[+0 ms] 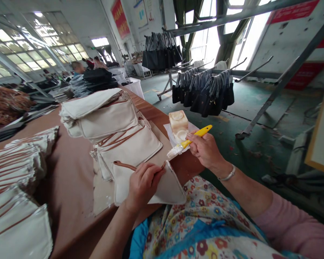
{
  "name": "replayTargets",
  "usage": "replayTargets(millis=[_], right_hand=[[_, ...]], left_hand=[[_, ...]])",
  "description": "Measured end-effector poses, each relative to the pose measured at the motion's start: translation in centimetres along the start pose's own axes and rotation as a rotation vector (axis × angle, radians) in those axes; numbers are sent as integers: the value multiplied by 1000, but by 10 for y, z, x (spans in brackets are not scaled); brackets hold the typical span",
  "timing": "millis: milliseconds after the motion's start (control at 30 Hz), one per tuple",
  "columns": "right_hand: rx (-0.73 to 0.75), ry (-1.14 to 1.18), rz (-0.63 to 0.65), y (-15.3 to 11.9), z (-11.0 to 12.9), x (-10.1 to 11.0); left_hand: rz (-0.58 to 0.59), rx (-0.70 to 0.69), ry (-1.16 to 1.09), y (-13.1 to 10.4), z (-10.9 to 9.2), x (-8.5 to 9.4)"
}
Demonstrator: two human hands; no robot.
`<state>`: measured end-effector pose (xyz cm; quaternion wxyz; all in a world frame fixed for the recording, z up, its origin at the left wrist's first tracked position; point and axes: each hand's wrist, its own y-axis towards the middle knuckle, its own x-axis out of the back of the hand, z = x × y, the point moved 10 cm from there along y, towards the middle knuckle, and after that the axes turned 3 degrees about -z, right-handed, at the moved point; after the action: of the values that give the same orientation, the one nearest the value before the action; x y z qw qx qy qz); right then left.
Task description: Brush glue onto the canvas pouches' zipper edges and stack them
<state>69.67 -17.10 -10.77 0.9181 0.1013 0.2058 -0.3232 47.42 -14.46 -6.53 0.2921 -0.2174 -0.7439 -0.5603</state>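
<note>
two piles of cream, soft-looking panels come first: a ridged, brown-edged row at far left, then a taller, looser stack on the brown-covered table.

next, at the table's near edge, before the person's body, lies a flat, cream, leather-like pouch piece with brown trim. the left hand lies over it, fingers drawn together and pinching its top edge. it looks light and pliant, likely to sag if lifted by one corner; the trimmed edge seems the best hold, with the pale face easily smudged.

further right, a pale, boxy container of unclear material stands on a white sheet. just in front of it is a yellow-handled brush with white-coated bristles; the right hand pinches its handle between thumb and fingers. the brush should be light and stiff, perhaps slippery where paste reaches; the clean handle is the place to grip, away from the soft, wet-looking tip.
</note>
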Motion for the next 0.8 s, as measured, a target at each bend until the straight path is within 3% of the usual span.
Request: replayTargets(millis=[133, 267, 433, 567, 667, 800], right_hand=[[-121, 83, 90, -14, -5, -13], [-205, 88, 259, -24, 6, -30], [-38, 63, 133, -13, 20, -16], [-143, 85, 231, -19, -5, -32], [-157, 223, 212, -19, 4, -29], [-5, 353, 97, -6, 56, -1]], left_hand=[[15, -162, 84, -2, -21, 5], [37, -165, 102, -2, -21, 8], [31, -181, 136, -2, -25, 12], [65, -173, 116, 3, -24, 10], [63, -98, 21, 24, -16, 16], [41, 68, -237, 80, -8, 40]])
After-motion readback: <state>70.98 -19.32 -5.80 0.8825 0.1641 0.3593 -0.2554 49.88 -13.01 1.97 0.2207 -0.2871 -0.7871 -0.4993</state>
